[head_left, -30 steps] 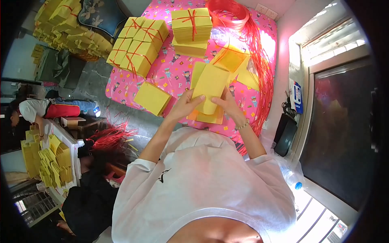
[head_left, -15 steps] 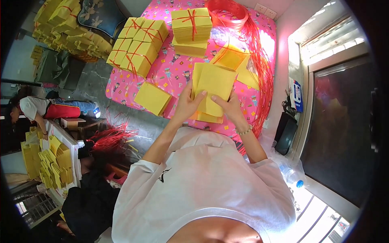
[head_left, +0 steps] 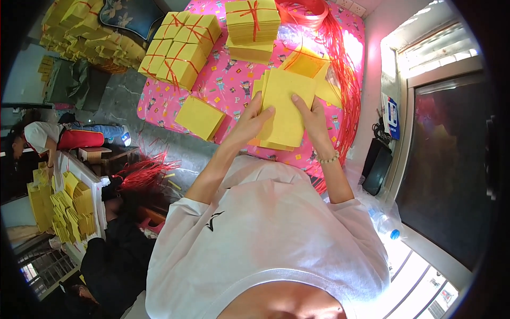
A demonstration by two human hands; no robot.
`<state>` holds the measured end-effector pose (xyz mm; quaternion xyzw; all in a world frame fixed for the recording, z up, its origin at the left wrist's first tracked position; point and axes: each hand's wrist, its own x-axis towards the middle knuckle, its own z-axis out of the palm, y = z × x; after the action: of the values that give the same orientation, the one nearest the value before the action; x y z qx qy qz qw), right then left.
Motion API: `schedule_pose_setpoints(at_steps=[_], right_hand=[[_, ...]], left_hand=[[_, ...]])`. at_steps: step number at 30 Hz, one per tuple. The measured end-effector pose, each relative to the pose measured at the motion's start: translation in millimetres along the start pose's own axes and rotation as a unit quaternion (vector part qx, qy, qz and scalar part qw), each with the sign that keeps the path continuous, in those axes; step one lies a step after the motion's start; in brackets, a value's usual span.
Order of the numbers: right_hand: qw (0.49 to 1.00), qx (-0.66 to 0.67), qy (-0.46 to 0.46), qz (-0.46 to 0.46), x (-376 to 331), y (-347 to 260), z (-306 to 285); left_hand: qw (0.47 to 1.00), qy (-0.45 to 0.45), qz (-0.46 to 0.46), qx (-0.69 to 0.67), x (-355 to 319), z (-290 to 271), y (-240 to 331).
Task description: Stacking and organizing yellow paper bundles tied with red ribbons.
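Between my two hands is a stack of yellow paper [head_left: 285, 101], held over the pink patterned table cover. My left hand [head_left: 251, 123] grips its left side, thumb on the top sheet. My right hand [head_left: 312, 118] closes on the right side, its thumb also resting on top, with a beaded bracelet at the wrist. Some sheets stick out unevenly at the left and lower edges. A smaller yellow stack [head_left: 200, 118] lies apart to the left. Behind the right hand lie loose yellow sheets [head_left: 306, 63], partly overlapped by the held stack.
Bundles tied with red strips [head_left: 183, 56] and a taller stack [head_left: 253, 24] stand at the back of the pink-covered table [head_left: 223, 85]. Long red strips [head_left: 345, 90] hang down its right side. At left, people work by a table of yellow paper [head_left: 74, 210]. A plastic bottle [head_left: 385, 226] is near my right elbow.
The held stack has shifted slightly to the right and its top sheet is more upright. My right thumb has moved up along the sheet, while the left hand keeps its grip.
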<state>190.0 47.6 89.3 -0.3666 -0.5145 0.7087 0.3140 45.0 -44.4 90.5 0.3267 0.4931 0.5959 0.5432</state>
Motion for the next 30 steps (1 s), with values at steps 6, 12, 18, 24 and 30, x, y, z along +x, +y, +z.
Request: schedule_pose_setpoints(at_steps=[6, 12, 18, 24, 30], right_hand=[[1.000, 0.007, 0.004, -0.004, 9.7, -8.5, 5.8], [1.000, -0.009, -0.026, 0.003, 20.7, -5.7, 4.1], [0.999, 0.017, -0.042, 0.020, 24.0, -5.2, 2.1], [0.999, -0.019, -0.044, -0.006, 19.0, -5.5, 1.3], [0.995, -0.047, -0.040, -0.081, 7.9, -7.9, 5.9]], left_hand=[[0.998, 0.010, -0.044, -0.052, 8.8, -7.6, 3.0], [0.991, 0.019, -0.084, -0.106, 14.5, -5.1, 15.8], [0.996, 0.008, -0.052, -0.075, 19.7, -10.5, 7.0], [0.996, 0.020, -0.055, -0.071, 17.3, -8.5, 10.1], [0.993, 0.069, 0.075, -0.053, 12.4, 7.6, -1.6]])
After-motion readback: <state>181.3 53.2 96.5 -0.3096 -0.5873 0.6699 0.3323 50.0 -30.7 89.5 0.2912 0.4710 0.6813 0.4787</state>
